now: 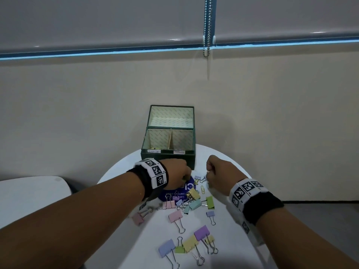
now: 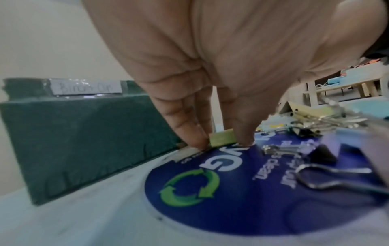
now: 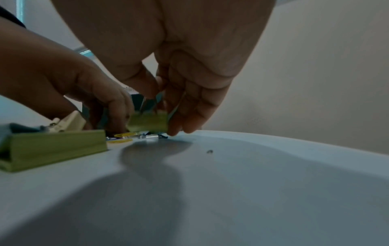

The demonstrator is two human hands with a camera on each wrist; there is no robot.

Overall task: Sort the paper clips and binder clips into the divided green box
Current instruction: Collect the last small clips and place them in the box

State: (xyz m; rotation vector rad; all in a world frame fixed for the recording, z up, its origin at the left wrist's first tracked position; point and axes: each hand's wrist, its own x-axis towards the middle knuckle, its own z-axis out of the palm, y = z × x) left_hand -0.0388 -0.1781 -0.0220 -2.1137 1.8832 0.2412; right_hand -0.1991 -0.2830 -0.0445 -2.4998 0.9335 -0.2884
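Note:
The divided green box (image 1: 171, 158) stands at the table's far edge, with paper labels (image 2: 86, 87) on its front rim. Just in front of it, my left hand (image 1: 186, 176) pinches a small yellow-green binder clip (image 2: 222, 138) between thumb and fingers (image 2: 189, 133), still down on the blue sticker (image 2: 231, 199). My right hand (image 1: 208, 174) is curled to the right of the box and grips a green binder clip (image 3: 147, 123) by its wire handles, just above the table. A yellow paper clip (image 1: 202, 189) lies between the hands.
Several pastel binder clips (image 1: 194, 202) lie heaped and scattered over the round white table (image 1: 155, 230) nearer to me. A larger green clip (image 3: 52, 149) lies close to my right wrist. A white surface (image 1: 29, 197) sits lower left; a wall stands behind the box.

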